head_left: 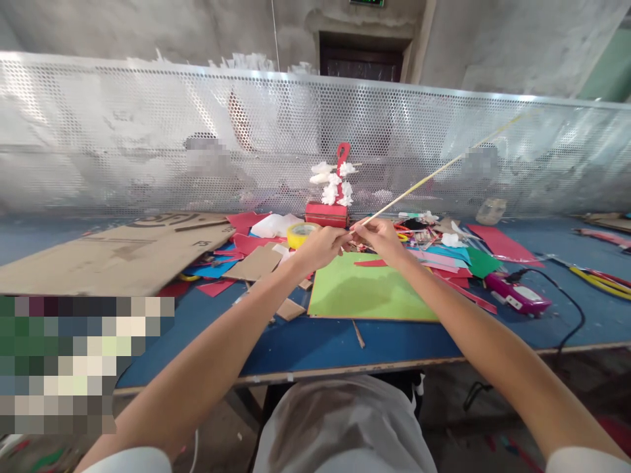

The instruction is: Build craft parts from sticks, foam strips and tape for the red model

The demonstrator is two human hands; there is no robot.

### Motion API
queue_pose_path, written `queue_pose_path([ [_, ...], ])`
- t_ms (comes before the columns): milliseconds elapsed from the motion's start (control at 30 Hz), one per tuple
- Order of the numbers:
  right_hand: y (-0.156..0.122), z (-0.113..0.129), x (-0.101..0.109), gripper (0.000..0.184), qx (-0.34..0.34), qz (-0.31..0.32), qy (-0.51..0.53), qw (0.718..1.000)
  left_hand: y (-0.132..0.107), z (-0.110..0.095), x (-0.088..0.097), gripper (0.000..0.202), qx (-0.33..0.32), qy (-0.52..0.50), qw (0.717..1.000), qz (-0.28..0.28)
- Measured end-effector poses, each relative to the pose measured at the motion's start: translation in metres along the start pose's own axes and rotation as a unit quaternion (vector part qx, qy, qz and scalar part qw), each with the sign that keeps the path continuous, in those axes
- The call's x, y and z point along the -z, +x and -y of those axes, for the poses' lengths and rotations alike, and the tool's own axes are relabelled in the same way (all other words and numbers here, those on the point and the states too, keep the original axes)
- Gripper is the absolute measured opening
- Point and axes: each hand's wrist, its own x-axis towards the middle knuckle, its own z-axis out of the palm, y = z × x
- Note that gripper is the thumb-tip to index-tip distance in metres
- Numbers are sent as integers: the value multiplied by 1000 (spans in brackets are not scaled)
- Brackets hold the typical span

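Observation:
A long, thin, pale yellow stick (419, 184) slants up to the right in front of the mesh panel. My right hand (380, 238) pinches it close to its lower end. Beside it, my left hand (323, 246) is closed with fingertips meeting at that same end. Under both hands lies a lime-green sheet (367, 295) with a narrow red paper strip (371, 263) on it. Just behind my left hand is a roll of yellow tape (300, 234). Farther back stands a red box (326, 214) with a red looped upright and white tufts (331, 192).
A large cardboard sheet (123, 253) covers the table's left side. Paper scraps (441, 256) are heaped around the sheet. To the right are a magenta corded device (520, 295), yellow-red handles (599, 281) and a glass jar (491, 211). A perforated metal panel (276, 131) bounds the back.

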Motion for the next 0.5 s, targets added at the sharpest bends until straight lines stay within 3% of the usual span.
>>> queue_pose_path([
  [233, 2, -2, 2, 41, -51, -57, 84, 994, 4, 18, 5, 25, 26, -10, 1000, 9],
  [500, 1, 2, 2, 38, -30, -39, 141, 989, -1, 8, 9, 24, 36, 16, 998, -47],
])
